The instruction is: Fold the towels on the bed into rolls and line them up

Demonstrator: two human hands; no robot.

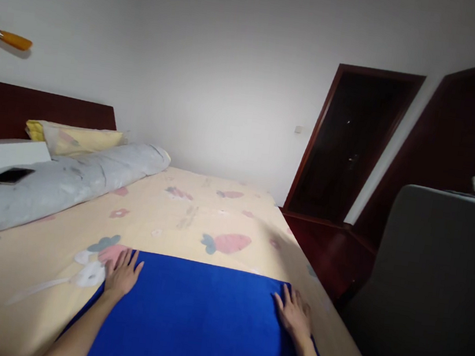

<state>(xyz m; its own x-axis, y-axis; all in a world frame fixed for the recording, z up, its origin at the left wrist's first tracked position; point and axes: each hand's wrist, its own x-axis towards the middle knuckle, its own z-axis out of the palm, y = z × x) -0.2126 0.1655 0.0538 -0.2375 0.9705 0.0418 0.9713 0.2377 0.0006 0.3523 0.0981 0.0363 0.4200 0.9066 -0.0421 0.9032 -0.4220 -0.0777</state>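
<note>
A plain blue cloth [197, 318] lies spread flat on the patterned bed sheet [188, 218], its far edge running nearly straight across. My left hand [122, 274] rests palm down on the cloth's far left corner, fingers stretched out and a little apart. On the far right corner lies my right hand [295, 313], also palm down with its fingers spread. Neither hand grips anything. My forearms cover parts of the cloth's left and right sides, and its near edge shows only in part at the bottom of the view.
A long grey bolster [76, 174] carries a dark phone [10, 175]. Behind it are a yellow pillow [89, 141] and a dark red headboard [40, 114]. A grey chair back [437, 286] stands right of the bed, with a dark door [351, 146] beyond.
</note>
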